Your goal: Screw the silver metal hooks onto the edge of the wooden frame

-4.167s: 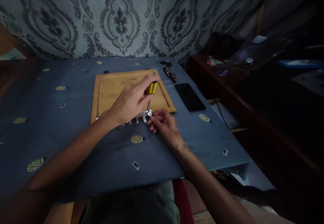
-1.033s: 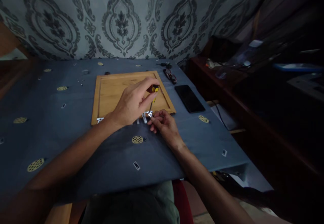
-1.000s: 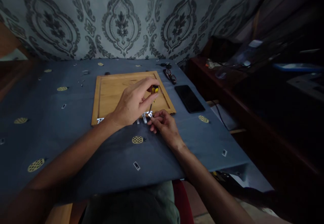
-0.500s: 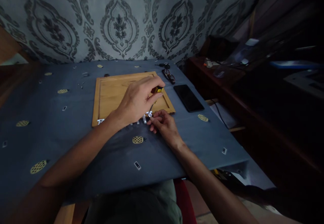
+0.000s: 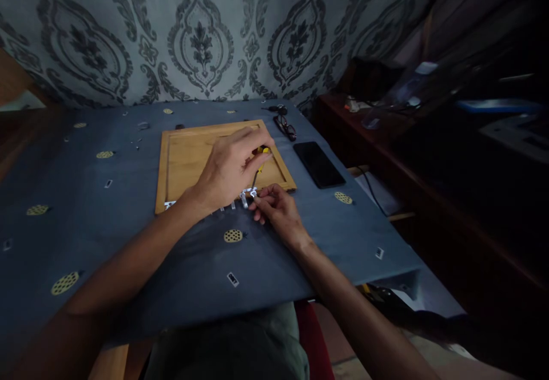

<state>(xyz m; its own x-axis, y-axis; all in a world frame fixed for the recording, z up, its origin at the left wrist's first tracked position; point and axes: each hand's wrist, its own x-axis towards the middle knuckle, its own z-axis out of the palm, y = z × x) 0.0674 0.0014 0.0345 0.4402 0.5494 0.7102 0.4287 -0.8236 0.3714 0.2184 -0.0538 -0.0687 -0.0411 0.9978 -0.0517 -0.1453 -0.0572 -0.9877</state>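
Left hand point(image 5: 229, 168) around yellow-handled screwdriver point(image 5: 258, 162) — slim steel shaft.

Table's got a blue cloth point(image 5: 128, 220) over it. A wooden board point(image 5: 184, 157) lies right under the hands, a phone point(image 5: 318, 164) just off to their right, glasses point(image 5: 286, 127) past that, tiny bits scattered far left.

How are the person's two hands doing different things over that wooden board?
The left hand is raised and curled around a yellow-handled screwdriver; the right hand lies low on the blue cloth, fingertips pinching a small metal bracket. The left reaches across over the wooden board; the right stays at its near edge. Both meet at the bracket.
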